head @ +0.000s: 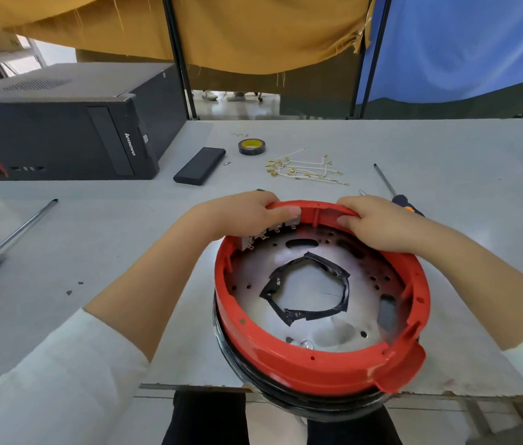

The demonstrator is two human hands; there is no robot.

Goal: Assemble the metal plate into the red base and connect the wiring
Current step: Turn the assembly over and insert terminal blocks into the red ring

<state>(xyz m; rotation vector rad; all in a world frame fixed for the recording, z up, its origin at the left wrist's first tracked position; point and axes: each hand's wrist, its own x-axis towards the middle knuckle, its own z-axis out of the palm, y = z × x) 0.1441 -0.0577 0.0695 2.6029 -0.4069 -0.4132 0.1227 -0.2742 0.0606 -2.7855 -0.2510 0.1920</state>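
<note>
The red base [321, 364] is sitting at the table's near edge, partly overhanging it, with the metal plate [311, 290] lying inside; it could be tipping off if they are pressing too hard. At its twelve o'clock rim, the left hand [247, 216] and right hand [379, 224] are both gripping, fingers curled over the wall. The wires [305, 170] are lying untouched beyond, toward twelve o'clock

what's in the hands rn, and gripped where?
Both hands hold the red base by its far rim: left hand curled over the far-left rim, thumb inside by the switch block; right hand over the far-right rim. Metal plate sits inside.
</note>
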